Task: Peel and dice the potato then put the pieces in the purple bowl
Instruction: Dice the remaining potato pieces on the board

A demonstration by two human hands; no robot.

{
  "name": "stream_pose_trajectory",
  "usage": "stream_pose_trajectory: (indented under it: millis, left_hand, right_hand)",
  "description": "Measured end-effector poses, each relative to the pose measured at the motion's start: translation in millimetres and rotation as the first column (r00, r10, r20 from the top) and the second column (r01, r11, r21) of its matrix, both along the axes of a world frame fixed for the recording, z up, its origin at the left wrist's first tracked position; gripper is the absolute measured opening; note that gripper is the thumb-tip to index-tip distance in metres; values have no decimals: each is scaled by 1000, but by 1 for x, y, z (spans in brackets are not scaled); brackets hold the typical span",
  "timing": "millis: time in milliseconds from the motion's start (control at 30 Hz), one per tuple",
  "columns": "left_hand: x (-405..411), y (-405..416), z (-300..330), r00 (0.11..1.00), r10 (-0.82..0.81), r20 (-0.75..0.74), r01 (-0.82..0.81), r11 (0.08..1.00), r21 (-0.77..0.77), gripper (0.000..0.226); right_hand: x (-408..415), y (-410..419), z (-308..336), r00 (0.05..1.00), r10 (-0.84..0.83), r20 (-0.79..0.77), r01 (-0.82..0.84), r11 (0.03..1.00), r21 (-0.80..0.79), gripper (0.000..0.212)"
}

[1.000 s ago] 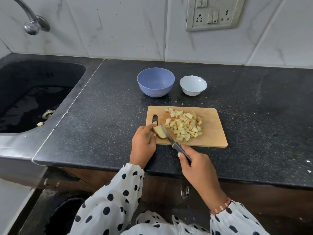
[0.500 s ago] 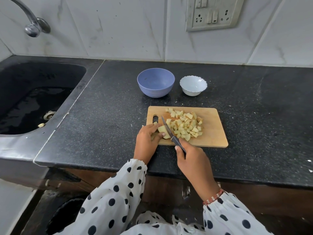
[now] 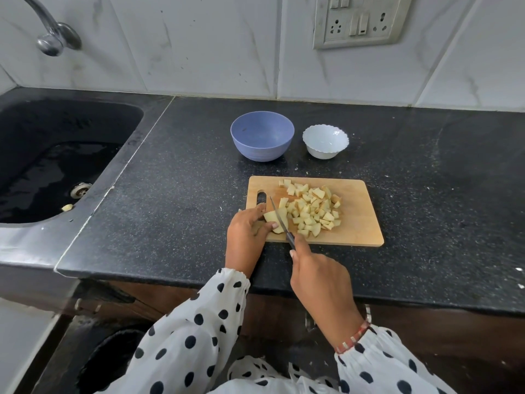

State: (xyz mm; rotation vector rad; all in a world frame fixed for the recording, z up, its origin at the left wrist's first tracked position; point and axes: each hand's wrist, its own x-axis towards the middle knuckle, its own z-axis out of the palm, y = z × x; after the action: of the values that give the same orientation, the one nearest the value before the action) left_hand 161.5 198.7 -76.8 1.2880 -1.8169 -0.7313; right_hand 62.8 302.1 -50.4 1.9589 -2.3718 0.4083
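Observation:
A wooden cutting board (image 3: 358, 223) lies on the black counter with a heap of diced potato pieces (image 3: 311, 209) on it. At the board's near left corner my left hand (image 3: 245, 237) pinches the last peeled potato chunk (image 3: 271, 217). My right hand (image 3: 318, 277) grips a knife (image 3: 279, 218) by its dark handle; the blade lies across the chunk, tip pointing away. The purple bowl (image 3: 262, 135) stands behind the board with nothing in it.
A small white scalloped bowl (image 3: 325, 141) sits right of the purple bowl. A dark sink (image 3: 56, 166) with a tap (image 3: 54, 35) fills the left side. A wall socket plate (image 3: 359, 21) is above. The counter's front edge runs just below my hands.
The knife has moved forward along the potato chunk, its tip now farther up the board. My right hand has followed it toward the board. My left hand still holds the chunk.

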Motion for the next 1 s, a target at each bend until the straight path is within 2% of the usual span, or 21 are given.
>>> stream_pose_trajectory:
  millis: [133, 200, 267, 400, 500, 600, 700, 833, 900, 1000]
  left_hand:
    - [1, -2, -2, 1000, 28, 7, -27, 999, -18, 34]
    - [0, -2, -2, 1000, 30, -1, -30, 1000, 0, 34]
    - [1, -2, -2, 999, 34, -5, -34, 999, -2, 33]
    - [3, -2, -2, 999, 39, -11, -39, 999, 16, 33]
    - [4, -3, -3, 999, 39, 5, -39, 999, 20, 35]
    - [4, -3, -3, 999, 45, 22, -46, 999, 26, 36]
    - [4, -2, -1, 999, 53, 11, -54, 998, 31, 35]
    - [4, -4, -4, 1000, 22, 12, -22, 999, 27, 33]
    - [5, -4, -3, 1000, -7, 23, 7, 1000, 16, 32]
    - [5, -4, -3, 997, -64, 43, 65, 998, -5, 33]
  right_hand:
    - [0, -1, 7, 996, -10, -89, 16, 997, 69, 44]
    - [-2, -9, 8, 1000, 15, -16, -15, 1000, 22, 46]
    - [0, -12, 9, 999, 24, -35, -23, 999, 25, 46]
    - [2, 0, -1, 993, 22, -117, 3, 978, 208, 53]
    - [-1, -3, -2, 988, 42, -151, -14, 984, 180, 57]
    - [-1, -12, -2, 989, 99, -112, -83, 986, 147, 55]
    - [-2, -7, -4, 988, 93, -120, -76, 987, 142, 55]
    - [-9, 0, -4, 996, 77, -36, -71, 988, 134, 46]
    - [-17, -2, -5, 992, 32, 125, -44, 995, 93, 44]
    - [-27, -6, -6, 894, -57, 445, 13, 995, 101, 37]
